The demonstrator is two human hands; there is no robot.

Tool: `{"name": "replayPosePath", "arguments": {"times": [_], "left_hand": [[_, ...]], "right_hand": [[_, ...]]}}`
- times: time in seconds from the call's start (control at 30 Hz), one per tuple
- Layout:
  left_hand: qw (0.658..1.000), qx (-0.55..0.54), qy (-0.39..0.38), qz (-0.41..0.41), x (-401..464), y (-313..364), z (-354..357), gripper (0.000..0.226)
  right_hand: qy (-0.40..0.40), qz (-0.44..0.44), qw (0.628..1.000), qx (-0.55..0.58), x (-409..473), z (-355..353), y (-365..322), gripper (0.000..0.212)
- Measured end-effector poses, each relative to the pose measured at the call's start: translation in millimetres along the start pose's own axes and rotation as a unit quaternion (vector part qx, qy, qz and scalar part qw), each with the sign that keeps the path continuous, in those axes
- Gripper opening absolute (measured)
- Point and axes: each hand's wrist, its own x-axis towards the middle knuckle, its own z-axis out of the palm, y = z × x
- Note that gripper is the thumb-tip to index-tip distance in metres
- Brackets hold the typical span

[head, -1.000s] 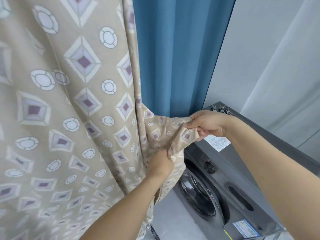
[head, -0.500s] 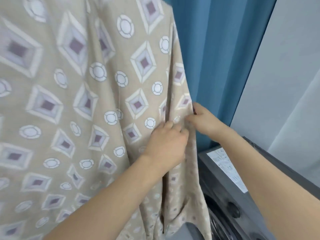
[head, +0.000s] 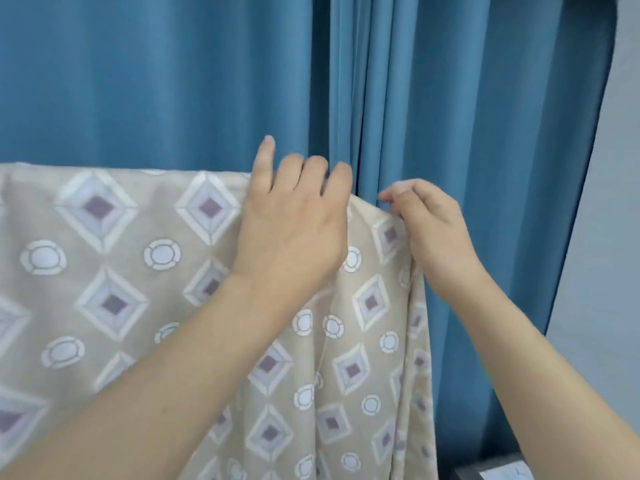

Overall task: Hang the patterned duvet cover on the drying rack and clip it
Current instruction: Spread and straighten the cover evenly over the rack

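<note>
— At the top fold, where's the duvet cover [head: 145, 271]?
— Draped before the blue curtain [head: 173, 81]. Left hand [head: 294, 230] rests loosely open on it; right hand [head: 429, 223] pinches its corner.

**Soft, even light; some blur at the fingers**

The scene is brightly and evenly lit, with no glare. Faint shadows sit in the folds of the blue curtain [head: 433, 133]. The fingertips of the left hand [head: 294, 223] are smeared, probably by motion. The patterned cover [head: 121, 271] looks slightly soft. Straight lines bow near the right edge, where the wall [head: 616, 237] curves.
</note>
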Motion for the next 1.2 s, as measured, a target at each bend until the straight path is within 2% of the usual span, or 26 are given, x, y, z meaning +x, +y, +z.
{"name": "replayPosePath", "arguments": {"times": [0.07, 0.13, 0.27, 0.37, 0.47, 0.5, 0.6, 0.73, 0.8, 0.87, 0.93, 1.03, 1.07, 1.2], "left_hand": [[1.000, -0.014, 0.004, 0.000, 6.6, -5.6, -3.1, 0.014], [0.999, -0.047, 0.008, -0.002, 7.6, -9.8, -6.5, 0.012], [0.997, -0.021, 0.023, -0.064, -3.4, -26.7, -13.2, 0.031], [0.996, -0.035, 0.059, -0.060, -20.4, -37.7, -9.6, 0.040], [0.988, -0.058, 0.123, -0.071, -44.0, -41.0, -8.8, 0.045], [0.989, -0.057, 0.116, -0.073, -52.3, -40.1, -9.3, 0.041], [0.997, -0.032, 0.027, -0.063, -70.2, -38.1, -3.5, 0.028], [0.994, -0.068, -0.085, -0.001, -72.7, -33.7, -1.7, 0.008], [0.987, -0.078, -0.138, 0.027, -71.3, -28.2, -11.0, 0.009], [0.982, -0.094, -0.157, 0.038, -69.7, -26.3, -23.7, 0.014], [0.988, -0.090, -0.116, 0.038, -65.9, -30.7, -36.4, 0.012], [0.997, -0.071, 0.007, 0.002, -41.9, -48.1, -53.2, 0.027], [0.997, -0.066, 0.026, -0.007, -30.8, -55.8, -54.1, 0.029], [0.999, -0.048, 0.018, 0.004, -9.5, -79.2, -36.5, 0.016]], "right_hand": [[-0.023, -0.030, 0.994, -0.100, 2.1, 3.8, -5.3, 0.048], [-0.044, -0.041, 0.983, -0.173, -0.5, 8.2, -7.1, 0.058], [-0.009, -0.061, 0.943, -0.328, -7.0, 17.2, 2.2, 0.055], [0.030, -0.083, 0.928, -0.363, -10.3, 24.8, 5.4, 0.054], [0.038, -0.086, 0.930, -0.354, -7.6, 32.9, -1.9, 0.052], [0.037, -0.098, 0.933, -0.343, -6.1, 36.1, -6.6, 0.050], [0.006, -0.128, 0.950, -0.285, -0.3, 50.4, -23.5, 0.046], [-0.005, -0.113, 0.959, -0.260, 7.6, 69.0, -33.8, 0.050], [0.010, -0.103, 0.968, -0.230, 8.2, 71.8, -30.3, 0.051], [0.027, -0.102, 0.972, -0.209, 7.9, 72.0, -26.3, 0.050], [0.039, -0.101, 0.974, -0.200, 8.4, 71.9, -24.4, 0.051], [0.044, -0.112, 0.974, -0.190, 7.2, 71.4, -25.4, 0.053], [0.045, -0.117, 0.973, -0.192, 6.2, 71.3, -25.6, 0.053], [0.059, -0.125, 0.971, -0.197, 4.8, 71.2, -22.0, 0.054]]}}
